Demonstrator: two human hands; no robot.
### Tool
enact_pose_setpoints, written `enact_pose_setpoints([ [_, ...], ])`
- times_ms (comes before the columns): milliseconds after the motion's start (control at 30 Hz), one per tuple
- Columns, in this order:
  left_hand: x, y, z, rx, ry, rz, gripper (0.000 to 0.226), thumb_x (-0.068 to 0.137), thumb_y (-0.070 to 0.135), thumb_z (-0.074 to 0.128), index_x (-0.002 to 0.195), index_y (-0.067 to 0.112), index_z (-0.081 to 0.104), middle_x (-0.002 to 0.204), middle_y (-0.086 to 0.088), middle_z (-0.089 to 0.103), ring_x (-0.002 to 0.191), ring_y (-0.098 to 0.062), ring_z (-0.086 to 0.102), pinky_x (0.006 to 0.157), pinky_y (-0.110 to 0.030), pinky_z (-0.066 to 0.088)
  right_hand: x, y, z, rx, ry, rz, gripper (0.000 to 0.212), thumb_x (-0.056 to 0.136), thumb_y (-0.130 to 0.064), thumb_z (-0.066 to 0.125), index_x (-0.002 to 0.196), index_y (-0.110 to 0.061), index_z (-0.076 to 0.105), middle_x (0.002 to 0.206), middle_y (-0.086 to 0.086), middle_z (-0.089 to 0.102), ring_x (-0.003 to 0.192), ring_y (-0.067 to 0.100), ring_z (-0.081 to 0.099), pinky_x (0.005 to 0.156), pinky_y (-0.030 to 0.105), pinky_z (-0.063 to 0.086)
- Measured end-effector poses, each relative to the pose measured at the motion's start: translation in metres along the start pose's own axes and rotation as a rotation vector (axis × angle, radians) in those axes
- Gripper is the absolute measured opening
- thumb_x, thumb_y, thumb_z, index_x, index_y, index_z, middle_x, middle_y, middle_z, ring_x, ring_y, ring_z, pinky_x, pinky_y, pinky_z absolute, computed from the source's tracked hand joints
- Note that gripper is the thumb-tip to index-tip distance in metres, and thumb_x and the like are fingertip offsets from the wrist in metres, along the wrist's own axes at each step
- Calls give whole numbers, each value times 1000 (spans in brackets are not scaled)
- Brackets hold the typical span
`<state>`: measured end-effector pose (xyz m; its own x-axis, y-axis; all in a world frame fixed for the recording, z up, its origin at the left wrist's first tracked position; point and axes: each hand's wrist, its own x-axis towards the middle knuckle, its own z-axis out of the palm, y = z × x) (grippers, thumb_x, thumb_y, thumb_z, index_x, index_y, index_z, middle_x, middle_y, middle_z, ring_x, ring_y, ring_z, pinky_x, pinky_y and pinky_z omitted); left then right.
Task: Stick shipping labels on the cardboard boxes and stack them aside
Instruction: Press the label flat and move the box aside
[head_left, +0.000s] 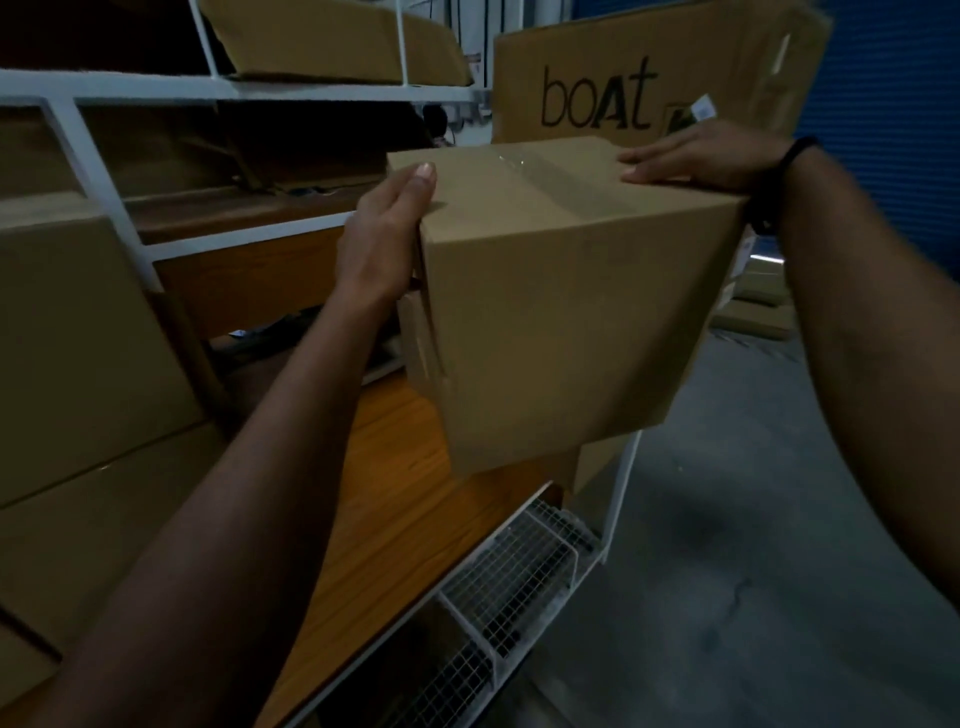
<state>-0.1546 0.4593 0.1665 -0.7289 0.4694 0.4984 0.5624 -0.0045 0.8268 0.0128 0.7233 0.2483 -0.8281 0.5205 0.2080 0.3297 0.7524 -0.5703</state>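
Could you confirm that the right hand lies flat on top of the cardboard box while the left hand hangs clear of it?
Not quite: the left hand is against the left side of the cardboard box, not clear of it. The right hand does lie flat on top, as the head view shows.

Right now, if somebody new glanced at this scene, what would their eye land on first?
The plain brown cardboard box in the centre, with clear tape along its top seam, stands out first. The left hand presses against its left side, and the right hand lies flat on its top right edge. Behind it stands a large flattened cardboard sheet printed with black "boAt" lettering.
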Motion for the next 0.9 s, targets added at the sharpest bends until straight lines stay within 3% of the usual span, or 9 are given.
enact_pose_setpoints([
  [300, 59, 1, 102, 17, 35, -41, 73, 74, 84, 36, 132, 43, 52, 130, -2, 54, 114, -27, 54, 93, -56, 47, 87, 87, -44, -61, -67, -37, 55, 85, -61, 58, 135, -41, 53, 153, -8, 36, 139, 21, 32, 114, 39, 20],
  [433, 86, 4, 141, 18, 23, -51, 54, 95, 59, 42, 140, 30, 49, 128, -2, 53, 109, -24, 55, 80, -46, 54, 125, 119, -55, -117, -168, -99, 79, 69, -82, 51, 138, -43, 49, 155, -8, 33, 142, 22, 29, 113, 41, 18],
  [567, 105, -2, 164, 3, 4, -109, 42, 100, 44, 45, 138, 27, 49, 125, -1, 51, 110, -23, 53, 80, -44, 54, 165, 141, -58, -107, -181, -103, 84, 62, -82, 53, 138, -45, 49, 156, -7, 31, 141, 24, 29, 114, 44, 17],
  [733, 116, -11, 179, 0, 16, -197, 43, 100, 41, 49, 139, 24, 50, 118, 4, 52, 104, -18, 54, 70, -35, 52, 205, 150, -56, -73, -180, -143, 53, 76, -60, 68, 124, -38, 64, 148, -6, 44, 136, 23, 37, 116, 44, 25],
  [900, 119, -17, 192, 39, 26, -217, 46, 99, 46, 49, 140, 27, 48, 130, 0, 50, 112, -22, 52, 77, -39, 53, 219, 154, -47, -141, -150, -173, 43, 82, -48, 71, 120, -28, 68, 138, -2, 54, 129, 23, 44, 109, 41, 33],
])
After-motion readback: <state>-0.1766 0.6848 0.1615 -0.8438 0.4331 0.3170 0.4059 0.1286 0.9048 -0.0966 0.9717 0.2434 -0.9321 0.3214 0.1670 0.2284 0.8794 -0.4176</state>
